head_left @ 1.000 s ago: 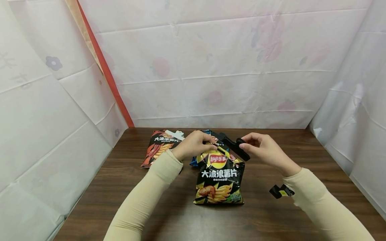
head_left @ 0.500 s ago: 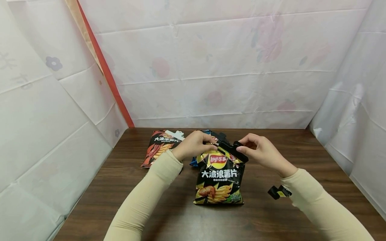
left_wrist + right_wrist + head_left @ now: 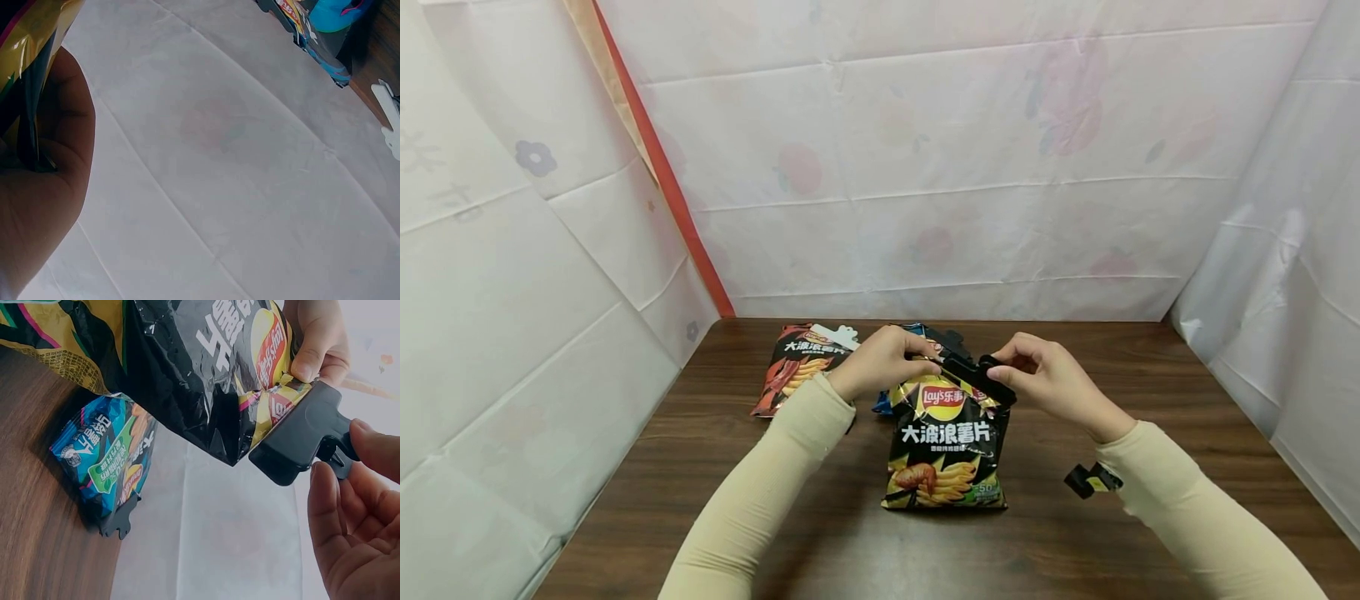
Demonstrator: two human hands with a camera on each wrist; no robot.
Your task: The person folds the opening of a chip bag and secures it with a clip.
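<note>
A black and yellow chip bag point(image 3: 947, 437) stands upright in the middle of the table, its front towards me. My left hand point(image 3: 880, 362) pinches the left part of its top edge; the left wrist view catches that hand point(image 3: 62, 144) against the bag's foil. Along the right part of the top sits a black bag clip point(image 3: 300, 437), its long jaw lying over the folded edge. Thumb and fingers of my right hand point(image 3: 1048, 379) pinch the clip's handles. Part of the clip's far side is hidden.
Behind on the left lies a red and black chip bag point(image 3: 793, 375) with a white clip point(image 3: 837, 335). A blue chip bag point(image 3: 112, 450) with another black clip point(image 3: 119, 519) lies behind the upright bag. Patterned white sheets point(image 3: 925, 167) enclose the table point(image 3: 1075, 550).
The right hand has brought the black clip left and down from beside the bag's top onto its edge. My left hand and the bag have stayed in place.
</note>
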